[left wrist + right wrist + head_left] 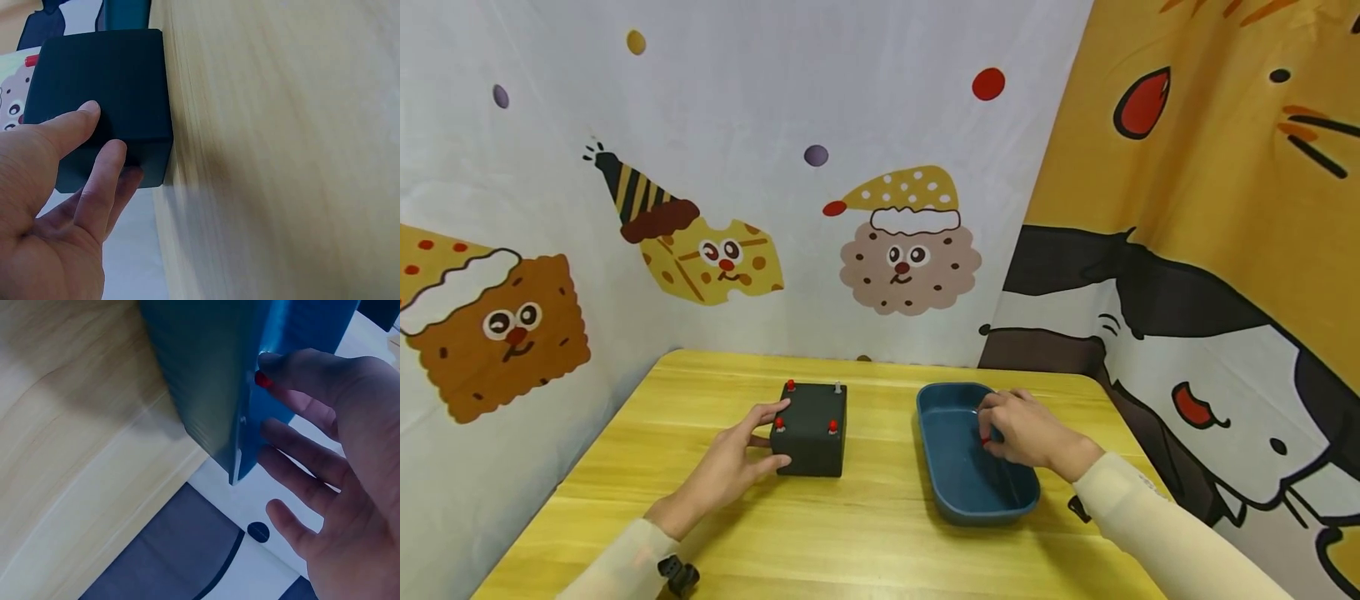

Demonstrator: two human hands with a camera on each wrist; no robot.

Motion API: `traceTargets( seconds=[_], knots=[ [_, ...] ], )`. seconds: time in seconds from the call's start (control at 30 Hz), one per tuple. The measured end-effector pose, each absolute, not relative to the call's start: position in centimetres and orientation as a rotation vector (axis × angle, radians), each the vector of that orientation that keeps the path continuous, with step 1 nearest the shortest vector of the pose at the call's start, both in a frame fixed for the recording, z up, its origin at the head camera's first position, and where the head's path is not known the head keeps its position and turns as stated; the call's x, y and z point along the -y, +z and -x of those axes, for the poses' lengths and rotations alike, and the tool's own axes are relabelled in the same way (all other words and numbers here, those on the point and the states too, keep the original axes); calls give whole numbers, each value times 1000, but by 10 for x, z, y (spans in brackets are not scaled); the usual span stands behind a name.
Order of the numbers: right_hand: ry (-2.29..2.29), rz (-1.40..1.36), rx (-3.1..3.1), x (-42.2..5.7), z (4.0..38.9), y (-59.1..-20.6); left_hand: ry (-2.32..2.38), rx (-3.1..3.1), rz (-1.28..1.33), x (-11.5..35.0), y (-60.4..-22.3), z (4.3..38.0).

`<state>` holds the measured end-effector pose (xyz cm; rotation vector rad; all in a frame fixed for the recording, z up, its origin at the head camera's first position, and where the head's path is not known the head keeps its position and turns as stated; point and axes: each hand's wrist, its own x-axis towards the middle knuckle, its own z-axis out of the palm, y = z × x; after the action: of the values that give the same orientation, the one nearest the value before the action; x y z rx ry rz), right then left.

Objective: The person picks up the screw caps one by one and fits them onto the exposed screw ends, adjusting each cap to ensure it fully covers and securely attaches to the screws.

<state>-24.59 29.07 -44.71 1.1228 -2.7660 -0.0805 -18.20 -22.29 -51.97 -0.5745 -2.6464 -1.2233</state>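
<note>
A black box stands on the table, left of the middle. On its top three posts wear red caps, and the far right post shows bare silvery metal. My left hand holds the box from its left side, thumb at the near edge and fingers along the far left; the left wrist view shows thumb and fingertips against the box. Over the blue bin, my right hand pinches a small red cap between thumb and forefinger. Its other fingers are spread in the right wrist view.
The yellow wood-grain table reaches back to a printed cloth with cartoon figures, which also hangs along both sides. A gap of bare tabletop lies between the box and the bin. A dark strap piece sits at the left wrist.
</note>
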Motion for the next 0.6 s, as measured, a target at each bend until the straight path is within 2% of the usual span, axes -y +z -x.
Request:
traceTargets(
  seconds=[0.6],
  knots=[
    [186, -1219, 2716, -282, 248, -450, -1230, 2643, 588, 224, -520, 182]
  ],
)
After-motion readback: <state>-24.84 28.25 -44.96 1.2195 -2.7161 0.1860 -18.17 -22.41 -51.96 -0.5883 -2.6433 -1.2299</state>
